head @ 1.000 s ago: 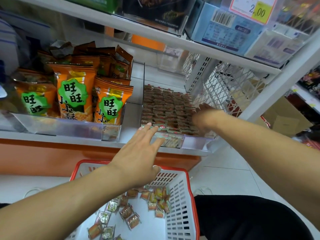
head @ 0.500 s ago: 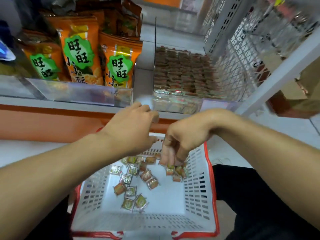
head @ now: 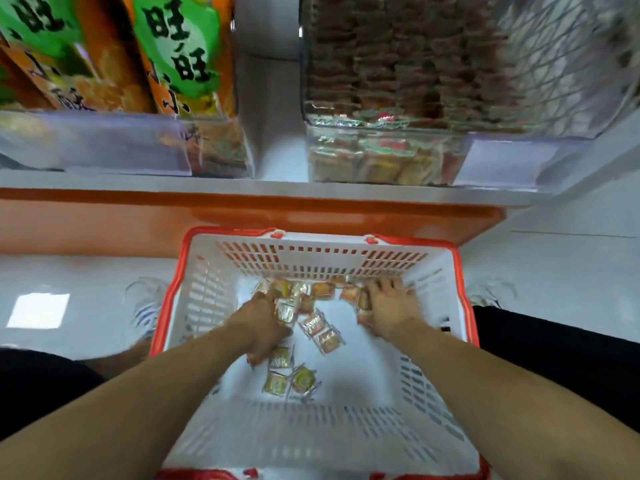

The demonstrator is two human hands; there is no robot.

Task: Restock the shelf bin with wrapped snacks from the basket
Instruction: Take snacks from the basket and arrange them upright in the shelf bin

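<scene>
Both hands reach into the basket: the left hand grips wrapped snacks, the right hand lies spread over others.

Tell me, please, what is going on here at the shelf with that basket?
A person is restocking. Both hands are down in the red-rimmed white basket on the floor, gathering small wrapped snacks scattered over its bottom. The left hand is among the packets near the middle; the right hand rests on those by the far wall. Blur hides whether either has a firm hold. Above, the clear shelf bin already holds rows of snacks, next to orange snack bags.
</scene>
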